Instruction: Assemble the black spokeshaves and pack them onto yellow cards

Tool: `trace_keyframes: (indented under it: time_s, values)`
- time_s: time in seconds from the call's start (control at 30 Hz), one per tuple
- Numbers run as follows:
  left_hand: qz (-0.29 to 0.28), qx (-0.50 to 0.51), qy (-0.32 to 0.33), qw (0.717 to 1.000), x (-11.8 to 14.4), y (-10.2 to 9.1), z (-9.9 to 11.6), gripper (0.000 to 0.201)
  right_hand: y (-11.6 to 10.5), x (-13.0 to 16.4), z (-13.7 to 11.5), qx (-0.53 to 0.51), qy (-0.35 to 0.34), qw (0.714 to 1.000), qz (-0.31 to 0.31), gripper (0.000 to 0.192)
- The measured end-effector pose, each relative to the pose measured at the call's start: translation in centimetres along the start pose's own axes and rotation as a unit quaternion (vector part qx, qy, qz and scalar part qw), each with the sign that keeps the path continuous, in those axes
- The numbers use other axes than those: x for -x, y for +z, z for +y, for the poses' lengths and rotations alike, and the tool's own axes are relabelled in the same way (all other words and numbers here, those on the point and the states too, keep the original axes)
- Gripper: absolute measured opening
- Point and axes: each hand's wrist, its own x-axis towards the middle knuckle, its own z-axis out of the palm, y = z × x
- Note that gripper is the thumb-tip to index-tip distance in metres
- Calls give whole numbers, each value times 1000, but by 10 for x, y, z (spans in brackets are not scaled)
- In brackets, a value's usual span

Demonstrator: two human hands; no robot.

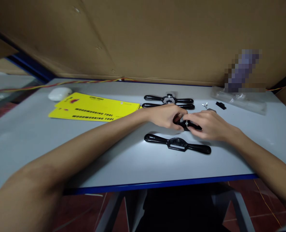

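Observation:
Above the middle of the table, a black spokeshave [193, 126] is held between both hands. My left hand [165, 116] wraps around its left side, fingers curled. My right hand [207, 125] closes on its right side, with thumb and fingertips at a small silver thumbscrew [186, 123] near its middle. Fingers hide much of this spokeshave. Closer to the front edge lies a spokeshave body [178, 144] with an open slot and no blade. Just behind my left hand, two more spokeshaves lie side by side, the farther spokeshave [154, 98] and the nearer spokeshave [151, 105].
Small silver screws [205, 105], a black cap piece [221, 105] and a grey plate [211, 110] lie beyond my right hand. Clear plastic wrapping [244, 102] is at back right. Yellow cards [92, 106] and a white mouse-shaped object [59, 93] sit left. Cardboard [157, 42] walls the back.

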Motion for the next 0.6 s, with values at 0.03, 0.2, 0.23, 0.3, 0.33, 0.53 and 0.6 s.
trace_keyframes:
  time_s: [0.03,0.2,0.23,0.3,0.33,0.53,0.6]
  values:
    - [-1,2,0,1000,0,0,0,23,0,0,2,-2,2,1000,-1,27]
    - [-5,8,-2,1000,0,0,1,25,3,-1,5,16,16,1000,-5,24]
    - [-5,7,-1,1000,0,0,0,25,3,-2,4,24,19,1000,-2,26]
    - [-5,3,0,1000,0,0,-1,24,4,-4,3,33,18,999,5,28]
    - [-5,2,0,1000,0,0,-1,23,4,-4,3,33,14,999,6,29]
    - [-9,4,0,1000,0,0,-2,25,2,-1,0,6,-20,1000,12,29]
    - [-9,3,-1,1000,0,0,-2,25,3,0,-3,-6,-37,999,18,27]
